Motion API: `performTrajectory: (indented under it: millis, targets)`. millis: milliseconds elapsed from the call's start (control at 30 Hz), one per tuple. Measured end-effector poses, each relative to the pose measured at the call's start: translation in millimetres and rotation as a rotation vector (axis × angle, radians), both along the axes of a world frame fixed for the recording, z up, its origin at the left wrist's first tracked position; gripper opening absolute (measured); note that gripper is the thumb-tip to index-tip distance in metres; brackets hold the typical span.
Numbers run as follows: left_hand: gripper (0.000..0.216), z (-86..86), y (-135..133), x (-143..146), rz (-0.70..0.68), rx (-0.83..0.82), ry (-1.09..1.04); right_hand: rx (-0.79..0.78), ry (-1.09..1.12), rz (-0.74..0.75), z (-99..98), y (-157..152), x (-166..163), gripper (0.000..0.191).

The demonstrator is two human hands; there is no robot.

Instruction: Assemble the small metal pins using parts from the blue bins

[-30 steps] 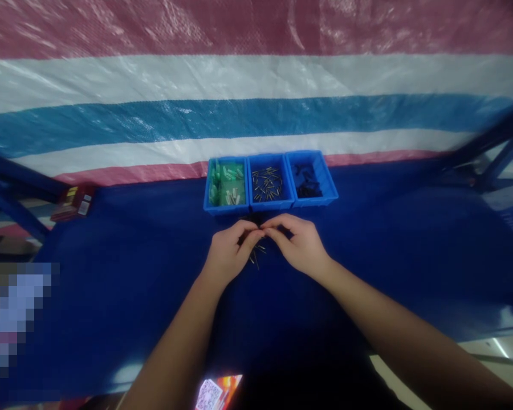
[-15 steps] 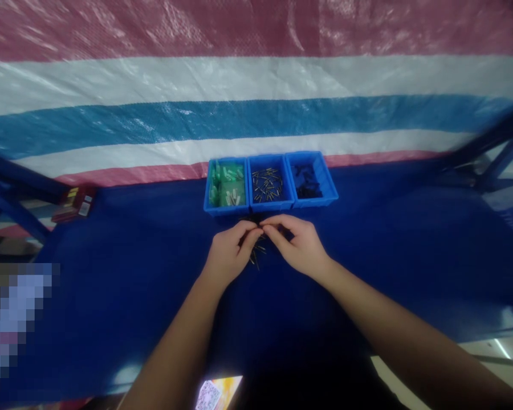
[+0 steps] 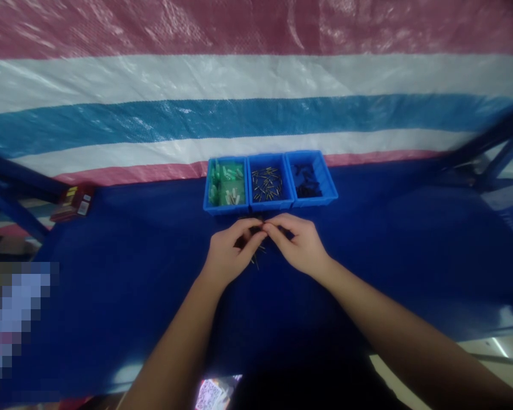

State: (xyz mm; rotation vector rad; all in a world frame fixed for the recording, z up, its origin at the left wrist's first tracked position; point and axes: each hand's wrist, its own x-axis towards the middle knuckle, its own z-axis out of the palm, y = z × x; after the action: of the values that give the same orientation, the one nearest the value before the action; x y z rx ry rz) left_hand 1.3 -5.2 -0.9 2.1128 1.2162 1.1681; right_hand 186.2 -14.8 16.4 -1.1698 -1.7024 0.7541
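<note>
My left hand (image 3: 233,247) and my right hand (image 3: 297,242) meet fingertip to fingertip over the blue table. Both are closed in a pinch, and whatever sits between the fingers is too small and hidden to name. Under and just in front of my hands lies a loose pile of thin, dark and brass-coloured pin-like pieces (image 3: 256,259), partly covered by my fingers. Right behind my hands, a blue bin (image 3: 271,206) holds more of these slim brass-and-dark pieces.
Left of that bin, another blue bin (image 3: 226,210) contains green bags and clear or white small parts. A third bin (image 3: 331,193) on the right has dark parts. A red box (image 3: 73,203) stands far left. Behind hangs a striped sheet (image 3: 256,119); a lit screen (image 3: 214,393) shows below.
The fingertips of my left hand have shifted slightly right, toward my right hand. My right hand is almost still. The picture on the lit screen below has changed.
</note>
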Motion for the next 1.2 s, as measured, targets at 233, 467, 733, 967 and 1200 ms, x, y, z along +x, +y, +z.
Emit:
performTrajectory:
  millis: [233, 467, 733, 967, 1200]
  targets:
    - [0.014, 0.5, -0.2, -0.5, -0.016, -0.005, 0.003, -0.092, 0.03, 0.076, 2.8, -1.3, -1.4, 0.028]
    - [0.013, 1.1, 0.9, -2.4, 0.047, -0.005, 0.04, -0.187, 0.077, -0.069, 2.3, 0.5, -3.4, 0.018]
    - [0.018, 3.2, 0.7, -4.6, 0.025, -0.049, 0.095, -0.144, 0.147, -0.039, 2.5, -0.3, -2.9, 0.013]
    - [0.019, 1.8, 1.0, -4.1, 0.016, -0.075, 0.075, -0.126, 0.099, -0.064, -0.8, 0.3, -3.2, 0.013]
    - [0.013, 1.3, 0.2, -2.8, 0.01, -0.023, 0.021, -0.109, 0.084, -0.065, -0.7, 1.0, -2.2, 0.014]
